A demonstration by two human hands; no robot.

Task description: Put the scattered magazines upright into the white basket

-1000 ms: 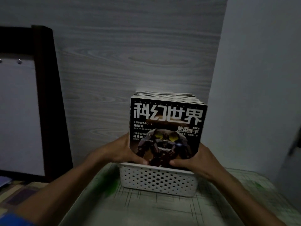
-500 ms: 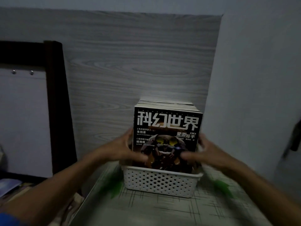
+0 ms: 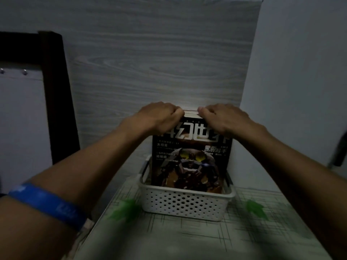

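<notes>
Gripping magazines [image 3: 189, 162] top edge, our left hand [image 3: 159, 117] and right hand [image 3: 221, 119] fingers curled; upright in white basket [image 3: 185, 202].

Hidden tops, hidden bottoms, dim edges

The left hand [image 3: 159, 117] and right hand [image 3: 223, 119] cover the top edge and part of the white title on the dark-covered magazines [image 3: 189, 162]; the perforated white plastic basket [image 3: 184, 203] hides their bottoms. Small cover text is unreadable, and the blurred desk [image 3: 187, 237] runs off the bottom edge.
</notes>
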